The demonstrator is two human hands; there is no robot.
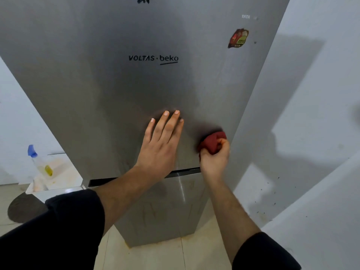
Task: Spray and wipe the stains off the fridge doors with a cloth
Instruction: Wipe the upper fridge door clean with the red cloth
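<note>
The left hand (158,147) lies flat against the brushed silver upper fridge door (97,84), its fingers (165,123) straight and slightly spread, pointing up the door and holding nothing; the heel of the hand sits just above the dark gap between the two doors. The right hand (214,158) is curled tightly round a bunched dark red cloth (213,140), which it presses against the same upper door, low down and near its right edge, just beside the left hand. Both forearms are bare, with black sleeves (58,230) pushed up toward the elbows. The silver lower fridge door (165,211) shows below the arms and carries faint dark scribbled marks. To the left of the fridge stands a low white surface (64,182) with orange-yellow staining, and on it stands a clear plastic spray bottle with a blue trigger head and a yellow label (40,162), well apart from both hands. The floor (155,256) is pale beige tile, and a dark grey round mat (23,207) lies on it at the left, partly hidden by the left sleeve. White walls (311,94) close in on the right, speckled with small dark spots lower down. High on the upper door there is black brand lettering, a torn red and yellow sticker (238,38) toward the right edge, and a black scrawled mark (144,0) cut off by the top of the view.
</note>
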